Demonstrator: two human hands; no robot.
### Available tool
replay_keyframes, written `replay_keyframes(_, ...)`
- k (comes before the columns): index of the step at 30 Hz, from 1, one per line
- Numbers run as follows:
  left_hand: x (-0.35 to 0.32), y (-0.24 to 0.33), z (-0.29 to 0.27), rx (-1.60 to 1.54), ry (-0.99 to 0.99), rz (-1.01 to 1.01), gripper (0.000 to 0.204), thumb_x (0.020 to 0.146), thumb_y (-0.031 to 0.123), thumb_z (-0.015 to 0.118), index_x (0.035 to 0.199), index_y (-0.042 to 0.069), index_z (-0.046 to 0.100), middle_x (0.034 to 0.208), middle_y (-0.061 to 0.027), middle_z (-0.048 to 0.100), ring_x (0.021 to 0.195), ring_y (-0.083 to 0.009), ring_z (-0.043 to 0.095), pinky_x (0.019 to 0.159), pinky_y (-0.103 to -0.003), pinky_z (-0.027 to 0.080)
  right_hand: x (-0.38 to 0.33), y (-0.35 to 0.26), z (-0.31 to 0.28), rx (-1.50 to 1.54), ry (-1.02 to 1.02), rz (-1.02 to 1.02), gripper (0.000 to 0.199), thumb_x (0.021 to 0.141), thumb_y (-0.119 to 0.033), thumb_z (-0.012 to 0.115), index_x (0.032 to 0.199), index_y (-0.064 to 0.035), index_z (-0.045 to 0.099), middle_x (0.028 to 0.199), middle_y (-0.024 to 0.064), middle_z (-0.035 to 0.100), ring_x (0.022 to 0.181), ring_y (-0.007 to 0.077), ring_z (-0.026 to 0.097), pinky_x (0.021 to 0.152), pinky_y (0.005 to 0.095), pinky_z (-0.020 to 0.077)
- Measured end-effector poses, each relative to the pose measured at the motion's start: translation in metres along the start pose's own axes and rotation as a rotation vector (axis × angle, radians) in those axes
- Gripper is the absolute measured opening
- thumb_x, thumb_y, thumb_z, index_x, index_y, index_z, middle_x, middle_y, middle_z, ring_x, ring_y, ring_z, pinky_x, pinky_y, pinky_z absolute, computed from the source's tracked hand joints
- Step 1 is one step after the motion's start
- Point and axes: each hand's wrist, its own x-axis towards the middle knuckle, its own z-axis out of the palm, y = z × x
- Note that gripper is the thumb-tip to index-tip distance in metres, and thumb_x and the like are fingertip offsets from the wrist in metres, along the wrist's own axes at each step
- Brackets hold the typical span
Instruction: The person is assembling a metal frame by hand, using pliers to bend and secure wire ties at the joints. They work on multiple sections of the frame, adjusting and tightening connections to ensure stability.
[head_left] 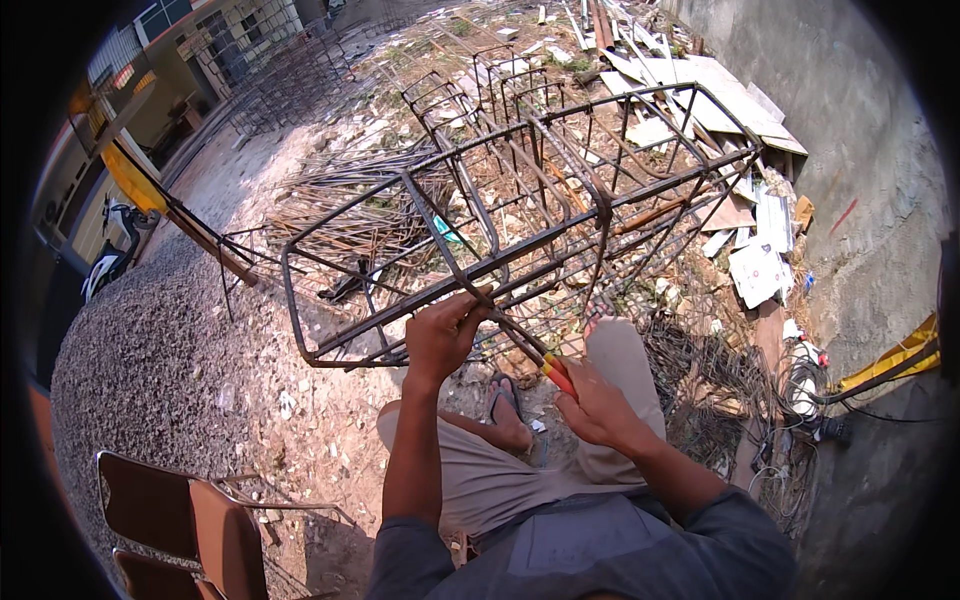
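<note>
Gripping hand, right: closed round the red-and-yellow handles of a tool, lower centre of the frame; right hand near the right knee.
Left hand: left hand at centre, fingers drawn in at a bar crossing; can't tell whether they pinch bar, wire or tool tip.
Metal cage: cage of dark bars, running from centre left to upper right, its near edge just in front of both hands.
Cage progress: long bars and crosspieces already stand together as a frame, looks well along; crossing at the left hand seems to be the spot being worked, whether fastened can't tell. Count of joints left: not readable.
Loose bars: thin bar pile, left of centre beyond the cage, not part of it.
Wire tangle: rusty wire heap, right of the knees.
Containers: can't pick out any; white flat piece at right might be packaging, contents not visible.
Surroundings: gravel heap at left, brown chair lower left, scrap boards upper right against grey wall.
</note>
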Motion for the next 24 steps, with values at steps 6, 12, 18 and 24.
replay_keyframes(6, 0.000, 0.004, -0.003, 0.002, 0.011, 0.013, 0.022, 0.094, 0.025, 0.074, 0.115, 0.023, 0.079, 0.089, -0.0005, 0.077, 0.069, -0.0215, 0.072, 0.057, -0.033, 0.051, 0.014, -0.008, 0.000, 0.544, -0.368, 0.327, 0.049, 0.107, -0.051, 0.051, 0.120, -0.0037, 0.057, 0.085, 0.0067, 0.062, 0.069, 0.0185, 0.062, 0.060, 0.0364, 0.0517)
replay_keyframes(12, -0.002, 0.013, -0.006, 0.006, -0.022, -0.017, 0.025, 0.092, 0.019, 0.076, 0.117, 0.019, 0.079, 0.095, -0.0064, 0.079, 0.073, -0.0201, 0.075, 0.061, -0.030, 0.054, 0.010, 0.019, 0.012, 1.728, -0.820, 0.541, 0.060, 0.105, -0.062, 0.046, 0.120, -0.0051, 0.055, 0.082, 0.0049, 0.061, 0.061, 0.0156, 0.060, 0.052, 0.0318, 0.0491)
replay_keyframes(18, -0.001, 0.012, -0.006, -0.029, -0.017, -0.001, 0.027, 0.091, 0.016, 0.076, 0.117, 0.018, 0.079, 0.097, -0.0061, 0.079, 0.074, -0.0204, 0.075, 0.062, -0.030, 0.055, -0.002, -0.006, 0.003, 0.713, -0.362, 0.175, 0.061, 0.096, -0.047, 0.069, 0.132, -0.0012, 0.050, 0.085, 0.0087, 0.064, 0.062, 0.0245, 0.067, 0.055, 0.0385, 0.0532)
replay_keyframes(24, 0.003, 0.007, -0.005, 0.001, -0.028, -0.003, 0.027, 0.092, 0.014, 0.075, 0.119, 0.017, 0.079, 0.099, -0.0073, 0.079, 0.079, -0.0212, 0.076, 0.065, -0.031, 0.056, -0.014, -0.034, 0.007, -0.095, 0.108, 0.081, 0.077, 0.088, -0.026, 0.071, 0.149, 0.0047, 0.035, 0.114, 0.0270, 0.065, 0.093, 0.0449, 0.069, 0.080, 0.0491, 0.0561)
